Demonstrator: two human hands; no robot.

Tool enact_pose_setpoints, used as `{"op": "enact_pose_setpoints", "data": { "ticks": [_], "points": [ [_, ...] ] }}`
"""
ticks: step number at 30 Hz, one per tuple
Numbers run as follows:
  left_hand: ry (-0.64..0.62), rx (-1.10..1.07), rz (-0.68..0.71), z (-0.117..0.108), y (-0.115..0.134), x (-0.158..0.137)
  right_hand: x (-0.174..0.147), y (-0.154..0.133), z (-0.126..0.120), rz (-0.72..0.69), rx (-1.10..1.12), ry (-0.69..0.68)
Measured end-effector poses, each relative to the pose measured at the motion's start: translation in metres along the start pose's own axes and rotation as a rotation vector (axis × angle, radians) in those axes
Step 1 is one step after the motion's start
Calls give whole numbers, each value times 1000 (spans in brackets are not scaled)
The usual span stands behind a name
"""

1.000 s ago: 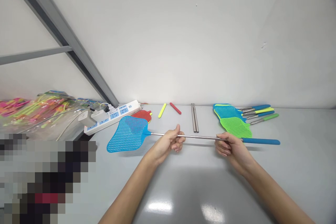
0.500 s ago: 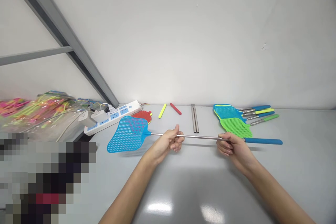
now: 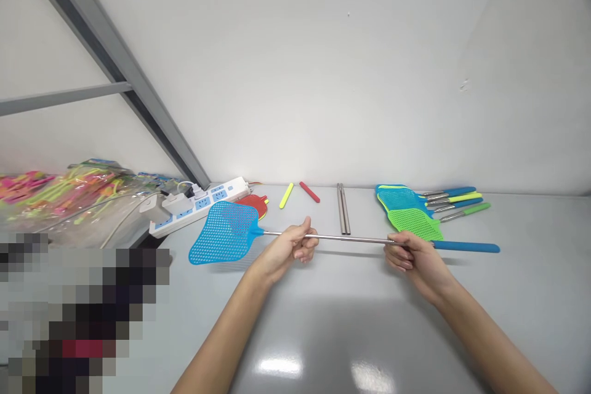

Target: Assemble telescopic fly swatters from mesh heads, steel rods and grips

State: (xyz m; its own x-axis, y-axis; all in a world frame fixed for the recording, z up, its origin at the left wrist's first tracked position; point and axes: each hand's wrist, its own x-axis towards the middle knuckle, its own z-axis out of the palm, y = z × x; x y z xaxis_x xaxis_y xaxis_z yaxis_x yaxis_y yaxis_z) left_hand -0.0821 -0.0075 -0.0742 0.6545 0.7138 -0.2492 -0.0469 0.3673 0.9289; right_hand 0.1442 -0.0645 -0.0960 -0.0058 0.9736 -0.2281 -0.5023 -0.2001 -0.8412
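Note:
A blue fly swatter (image 3: 226,235) with a metal telescopic rod is held level above the table, its head at the left and its blue handle at the right. Close to the head, my left hand (image 3: 293,244) is closed around the thin rod. My right hand (image 3: 409,252) grips the thicker rod section beside the handle. Behind the swatter's head lies a red swatter head (image 3: 255,204), partly covered. Two bare metal rods (image 3: 343,209) rest beyond my hands, with a yellow grip (image 3: 286,196) and a red grip (image 3: 309,192) to their left.
Several swatters with blue and green heads (image 3: 415,221) are stacked at the back right. A white power strip (image 3: 198,206) with plugged-in chargers stands at the left, near bagged colourful pieces (image 3: 87,194). A wall borders the grey table (image 3: 323,320); a pixelated area covers the lower left.
My hands have moved slightly apart along the swatter, the left going a little left and the right a little right. The exposed rod between them looks slightly longer.

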Motion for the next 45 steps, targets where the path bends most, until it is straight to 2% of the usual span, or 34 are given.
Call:
{"op": "enact_pose_setpoints", "data": {
  "ticks": [22, 38, 41, 45],
  "points": [
    [-14, -26, 9, -23, 3, 0, 7, -3, -10, -37, -35, -11],
    [22, -58, 15, -40, 6, -8, 8, -3, -10, -37, -40, -15],
    [35, -77, 14, -38, 3, -5, 9, -4, -14, -38, -29, -5],
    [65, -127, 23, -28, -12, 8, 12, -3, -22, -115, -32, 29]
  ]
}}
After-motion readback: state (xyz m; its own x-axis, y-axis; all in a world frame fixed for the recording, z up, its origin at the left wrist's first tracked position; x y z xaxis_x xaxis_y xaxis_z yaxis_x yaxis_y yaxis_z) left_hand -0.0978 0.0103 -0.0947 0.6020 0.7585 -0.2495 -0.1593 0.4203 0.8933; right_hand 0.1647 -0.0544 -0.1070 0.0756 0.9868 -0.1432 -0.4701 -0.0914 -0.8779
